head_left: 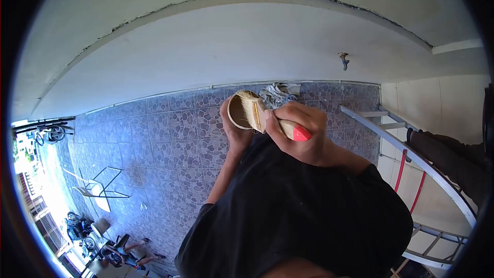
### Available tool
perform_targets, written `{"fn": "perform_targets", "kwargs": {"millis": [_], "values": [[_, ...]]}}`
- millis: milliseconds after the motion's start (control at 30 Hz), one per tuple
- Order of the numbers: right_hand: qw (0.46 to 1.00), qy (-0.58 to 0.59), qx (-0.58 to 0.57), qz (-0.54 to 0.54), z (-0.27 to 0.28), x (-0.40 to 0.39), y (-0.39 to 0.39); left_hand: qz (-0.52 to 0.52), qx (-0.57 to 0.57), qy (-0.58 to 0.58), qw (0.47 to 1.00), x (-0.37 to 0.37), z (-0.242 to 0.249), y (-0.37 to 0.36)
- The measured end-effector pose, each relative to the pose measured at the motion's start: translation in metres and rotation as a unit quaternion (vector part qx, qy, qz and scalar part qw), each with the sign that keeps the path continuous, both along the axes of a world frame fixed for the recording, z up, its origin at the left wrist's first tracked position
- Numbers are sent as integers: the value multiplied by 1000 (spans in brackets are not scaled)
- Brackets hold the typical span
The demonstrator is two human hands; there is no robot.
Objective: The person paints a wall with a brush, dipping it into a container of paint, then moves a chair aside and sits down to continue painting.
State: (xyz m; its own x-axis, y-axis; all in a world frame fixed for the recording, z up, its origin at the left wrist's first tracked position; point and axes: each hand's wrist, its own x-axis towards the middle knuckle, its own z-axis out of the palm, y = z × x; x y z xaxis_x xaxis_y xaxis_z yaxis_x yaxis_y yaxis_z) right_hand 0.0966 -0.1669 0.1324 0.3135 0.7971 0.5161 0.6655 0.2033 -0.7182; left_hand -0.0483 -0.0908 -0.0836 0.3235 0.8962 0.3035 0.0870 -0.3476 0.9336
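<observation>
Brush (256, 114): pale bristles, wooden handle with a red end; held out ahead of the dark shirt (303, 211), bristles at the mouth of the cup.
Cup (231, 118): round and pale, its opening turned up toward the head.
Right hand (311, 143): fingers curled tight on the brush handle, thumb along it.
Left hand (236, 136): fingers wrapped round the outside of the cup, grasping it.
Arms: both reaching forward, hands close together.
Cloth (278, 96): crumpled on the patterned floor (170, 144), near the wall (247, 41).
Ladder (381, 129): metal, off to the right.
Tap (344, 62): on the wall.
</observation>
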Motion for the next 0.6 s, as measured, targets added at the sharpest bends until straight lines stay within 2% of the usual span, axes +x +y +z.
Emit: {"fn": "perform_targets", "kwargs": {"millis": [200,300,467,600], "values": [[1000,12,-4,-28,-3,6,-1,-18,26,17,999,11,11,0],[999,29,-9,-38,-3,11,-4,-39,-21,9,999,16,8,-6],[995,39,-49,-81,-3,14,-15,-53,-37,17,998,23,1,-13],[994,1,-34,-108,-6,23,-15,-60,-26,13,998,33,4,-15]]}}
